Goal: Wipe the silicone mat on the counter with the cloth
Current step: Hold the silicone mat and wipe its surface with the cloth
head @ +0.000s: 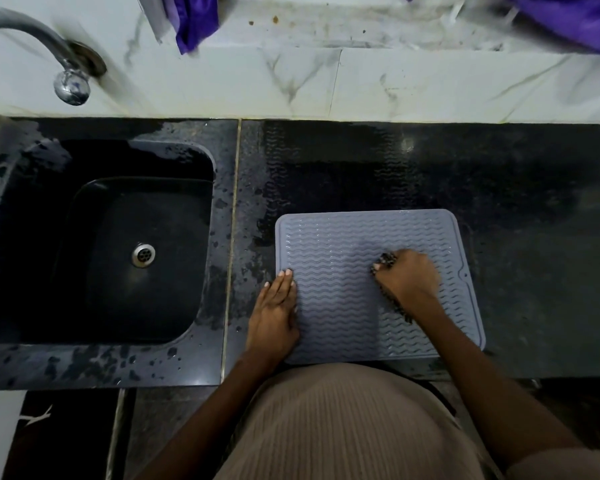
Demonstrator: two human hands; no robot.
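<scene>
- Head view: the grey silicone mat [343, 244] lies at the counter's [534, 237] front edge, right of the sink [32, 271].
- Left hand [276, 313] rests flat, fingers straight, on the mat's left edge.
- Right hand [407, 277] is clenched around a dark cloth [385, 261], pressing it mid-mat.

Mat [343, 244] on counter [534, 237], right of sink [94, 237]

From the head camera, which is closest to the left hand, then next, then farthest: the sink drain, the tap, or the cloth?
From the left hand:
1. Cloth, to its right on the silicone mat, bunched in the right hand.
2. Sink drain, to its left in the black sink.
3. Tap, far upper left by the wall.
</scene>
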